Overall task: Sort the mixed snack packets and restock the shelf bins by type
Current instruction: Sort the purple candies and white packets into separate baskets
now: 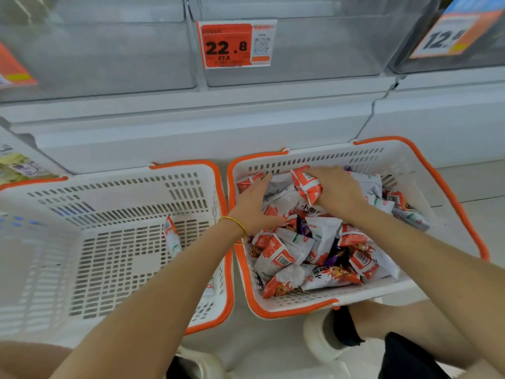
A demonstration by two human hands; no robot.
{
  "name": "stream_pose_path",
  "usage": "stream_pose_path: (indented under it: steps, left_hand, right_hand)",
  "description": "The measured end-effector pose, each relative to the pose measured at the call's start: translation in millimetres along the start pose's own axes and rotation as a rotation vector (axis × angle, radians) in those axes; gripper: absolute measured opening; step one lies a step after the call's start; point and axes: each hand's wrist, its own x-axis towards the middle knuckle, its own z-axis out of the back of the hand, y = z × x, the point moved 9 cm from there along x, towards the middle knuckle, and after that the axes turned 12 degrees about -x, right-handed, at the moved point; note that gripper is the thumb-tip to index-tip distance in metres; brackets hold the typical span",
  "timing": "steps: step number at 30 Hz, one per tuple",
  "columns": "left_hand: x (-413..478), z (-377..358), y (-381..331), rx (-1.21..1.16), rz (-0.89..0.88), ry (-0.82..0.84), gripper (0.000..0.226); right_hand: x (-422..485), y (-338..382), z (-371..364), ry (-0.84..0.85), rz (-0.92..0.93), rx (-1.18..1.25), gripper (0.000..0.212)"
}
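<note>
Glossy foil-like snack packets (284, 255), matt white slotted plastic baskets (114, 192) with orange rims, clear smooth plastic shelf bins (314, 50), paper price label (236, 44), thin metal bangle (237, 224)

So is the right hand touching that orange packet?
Touching. The head view shows the right hand with fingers curled round the orange-and-white snack packet.

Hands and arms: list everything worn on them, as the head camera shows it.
Neither hand wears a glove, and no rings show. The left hand has a thin gold-coloured bangle round its wrist. The right hand has nothing on its wrist. Both forearms are uncovered, with no sleeves in view.
</note>
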Motion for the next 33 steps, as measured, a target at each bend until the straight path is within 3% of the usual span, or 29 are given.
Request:
stream_pose_path:
  steps: [2, 5, 8, 11, 14, 17, 21, 22, 24, 26, 28, 30, 33]
  left_hand:
    - [4.9, -11.8, -0.4, -0.011, 0.053, 0.071, 0.104]
    - [3.5, -4.4, -5.9, -0.04, 0.071, 0.078, 0.093]
    - [-15.2, 51.1, -16.8, -0.028, 0.025, 0.023, 0.068]
    - [-51.7, 131.1, -1.3, -0.115, 0.096, -0.014, 0.06]
    - [-96.5, 181.2, 56.1, -0.237, 0.282, -0.141, 0.065]
    - [-132.3, 185.3, 128.0, -0.335, 0.473, -0.244, 0.066]
    - [-167.8, 197.5, 207.0, -0.146, 0.708, -0.444, 0.064]
    - [-173.3, 198.3, 215.8, -0.121, 0.739, -0.484, 0.067]
    - [-174.7, 195.1, 221.4, -0.075, 0.757, -0.484, 0.071]
    - [-160.5, 202.5, 204.4, 0.053, 0.684, -0.531, 0.067]
    - [-136.5, 213.4, 158.4, 0.076, 0.471, -0.69, 0.055]
    - [-107.3, 208.9, 95.1, 0.043, 0.19, -0.783, 0.041]
    - [-51.5, 154.2, 9.8, 0.115, -0.157, -0.608, 0.029]
  right_hand:
    - [-4.1, -4.4, 11.1, -0.039, -0.028, 0.136, 0.033]
    - [-3.1, 4.1, 30.0, -0.082, -0.012, 0.24, 0.043]
    - [2.5, 38.8, 56.3, -0.154, 0.054, 0.339, 0.039]
    - [13.3, 110.1, 67.6, -0.171, 0.172, 0.449, 0.039]
    - [24.1, 194.6, 44.0, -0.098, 0.29, 0.446, 0.041]
    - [38.9, 252.9, -12.2, 0.07, 0.316, 0.323, 0.037]
    - [52.3, 279.7, -84.0, 0.233, 0.202, 0.229, 0.018]
    - [52.0, 278.4, -99.8, 0.284, 0.155, 0.216, 0.027]
    - [46.3, 272.7, -127.2, 0.432, 0.066, 0.271, 0.071]
    - [33.1, 270.2, -126.5, 0.537, 0.075, 0.399, 0.099]
    - [26.3, 255.2, -96.0, 0.47, 0.181, 0.461, 0.081]
    - [24.7, 207.7, -54.3, 0.272, 0.195, 0.459, 0.052]
    - [35.1, 92.1, -25.5, 0.055, -0.017, 0.278, 0.039]
